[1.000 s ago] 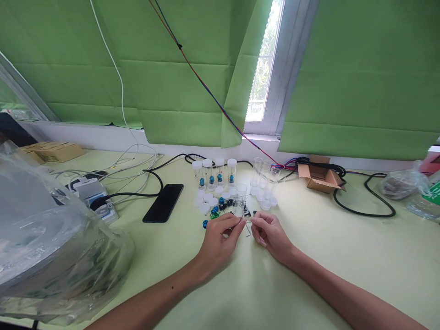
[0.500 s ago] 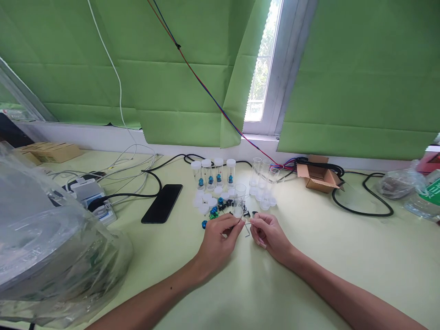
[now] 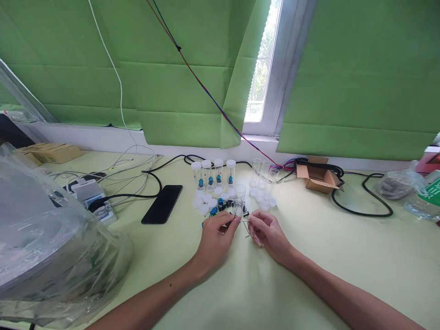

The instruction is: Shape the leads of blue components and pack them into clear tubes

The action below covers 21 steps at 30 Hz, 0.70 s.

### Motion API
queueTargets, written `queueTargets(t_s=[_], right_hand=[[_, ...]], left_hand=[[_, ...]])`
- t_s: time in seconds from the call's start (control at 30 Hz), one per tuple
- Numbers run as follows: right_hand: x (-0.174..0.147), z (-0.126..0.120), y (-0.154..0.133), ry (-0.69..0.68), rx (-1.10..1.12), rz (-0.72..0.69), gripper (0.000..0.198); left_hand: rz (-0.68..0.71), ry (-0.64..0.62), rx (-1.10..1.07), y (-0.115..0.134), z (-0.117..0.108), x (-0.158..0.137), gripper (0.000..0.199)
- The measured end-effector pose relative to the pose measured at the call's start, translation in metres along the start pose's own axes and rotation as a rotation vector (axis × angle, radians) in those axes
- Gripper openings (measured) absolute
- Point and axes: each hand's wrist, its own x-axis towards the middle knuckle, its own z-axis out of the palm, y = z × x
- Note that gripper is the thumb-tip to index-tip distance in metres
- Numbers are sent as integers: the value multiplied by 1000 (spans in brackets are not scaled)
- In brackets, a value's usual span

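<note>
I have a thin rod [image 3: 244, 222] spanning the gap between two sets of fingertips, on the near side of an upright clear tube [image 3: 240, 192]. My left hand [image 3: 216, 236] pinches one end; my right hand [image 3: 270, 229] pinches the other, fingers curled. Both forearms angle inward over the desk [image 3: 247, 288].

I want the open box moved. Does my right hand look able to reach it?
Probably yes: the open box stands beyond the right hand, to its right, and nothing visible blocks the way, though a black cable runs close by.
</note>
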Motion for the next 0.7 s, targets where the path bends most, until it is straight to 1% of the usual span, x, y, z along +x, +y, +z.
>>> queueTargets(t_s=[0.07,0.27,0.6,0.7], right_hand=[[-1,1,-1,-7,-3,-17,24],[0,-1,1,-14,-38,-38,27],[3,-1,3,-6,-27,-52,25],[3,-1,2,2,-24,-49,26]], left_hand=[[-37,14,-29,0,0,1,41],[-132,27,-100,-1,0,2,40],[-162,9,-124,-3,2,2,38],[-140,3,-117,-4,2,0,38]])
